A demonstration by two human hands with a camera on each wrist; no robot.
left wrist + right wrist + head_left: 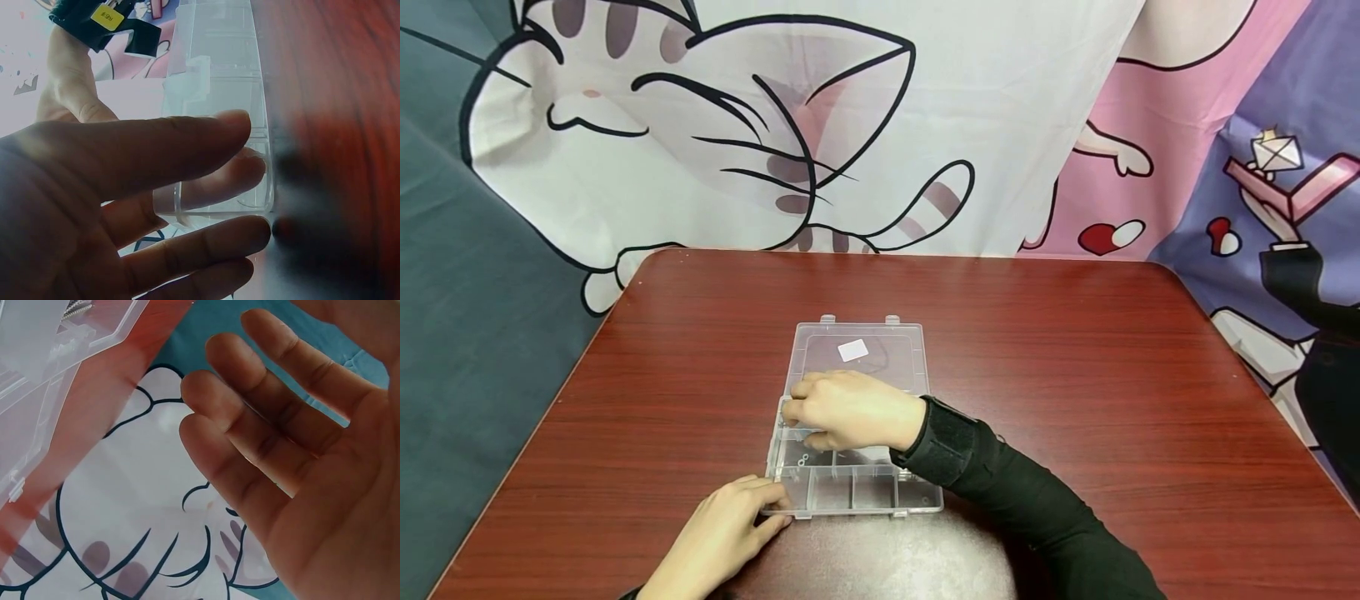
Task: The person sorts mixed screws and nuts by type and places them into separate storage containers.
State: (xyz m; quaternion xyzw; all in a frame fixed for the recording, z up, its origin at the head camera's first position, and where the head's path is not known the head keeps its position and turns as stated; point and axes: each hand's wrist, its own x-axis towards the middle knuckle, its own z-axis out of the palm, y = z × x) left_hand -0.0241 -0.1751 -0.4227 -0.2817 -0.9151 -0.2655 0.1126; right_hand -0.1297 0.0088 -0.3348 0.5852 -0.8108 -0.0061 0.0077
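Observation:
A clear plastic compartment box [831, 511] lies on the table with its lid [898, 354] folded back at the far side. My left hand [730, 521] grips the near left corner; in the left wrist view the thumb lies before the wall and a finger shows through it. Above the left and middle compartments hovers my right hand [850, 408], its fingers loosely bent. Nothing sits in those fingers [215, 450] in the right wrist view. Small metal rings [803, 459] lie in one compartment, and threaded metal pieces [76, 311] show in another. The right hand hides part of the box.
The reddish-brown wooden table [1075, 375] extends around the box. A white label [853, 350] shows at the lid. Behind the table hangs a cartoon-printed cloth [1000, 100], with a teal cloth [490, 375] on the left. A dark shape [1330, 392] stands at the right edge.

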